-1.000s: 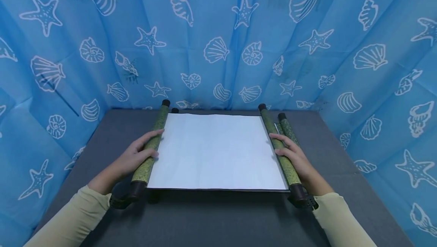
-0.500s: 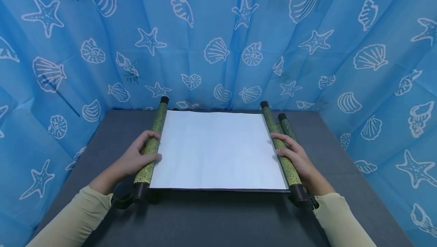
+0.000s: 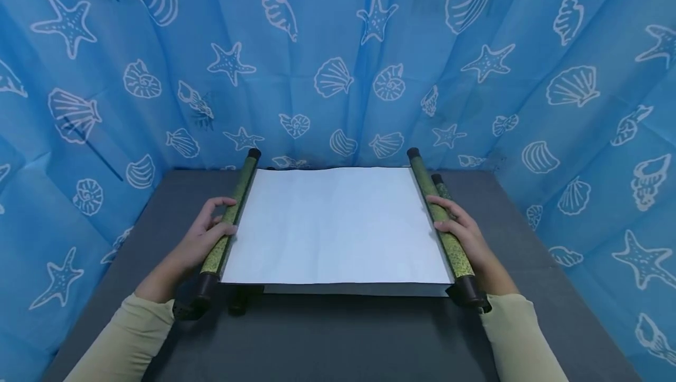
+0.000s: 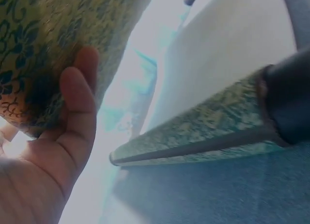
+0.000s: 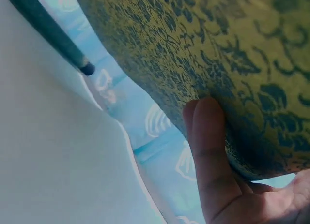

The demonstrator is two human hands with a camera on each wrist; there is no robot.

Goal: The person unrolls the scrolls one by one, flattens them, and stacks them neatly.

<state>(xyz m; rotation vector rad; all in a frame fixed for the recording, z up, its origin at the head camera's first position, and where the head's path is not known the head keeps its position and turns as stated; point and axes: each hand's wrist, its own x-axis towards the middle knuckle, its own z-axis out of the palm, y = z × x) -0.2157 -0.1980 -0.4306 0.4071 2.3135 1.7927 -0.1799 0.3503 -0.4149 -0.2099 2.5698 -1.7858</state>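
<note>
Both hands hold a scroll by its two green-and-gold brocade rollers, with a white sheet (image 3: 333, 223) spread between them. My left hand (image 3: 203, 238) grips the left roller (image 3: 243, 188), thumb toward the sheet. On the other side my right hand (image 3: 462, 229) grips the right roller (image 3: 422, 173). Dark caps end both rollers. Under this scroll lies a second one, mostly hidden; its right roller (image 3: 442, 188) and a strip of its sheet (image 3: 359, 290) show. In the left wrist view, the lower scroll's roller (image 4: 203, 127) rests on the grey surface, apart from the held one.
A grey cloth-covered table (image 3: 343, 341) carries the lower scroll. Blue curtains (image 3: 338, 36) with white shells and starfish stand around its back and sides. Shadows fall on the table in front of the scrolls.
The held scroll has risen and its rollers have spread a little apart. Its near edge has moved up, so the lower sheet now shows below it. Both hands still grip the rollers.
</note>
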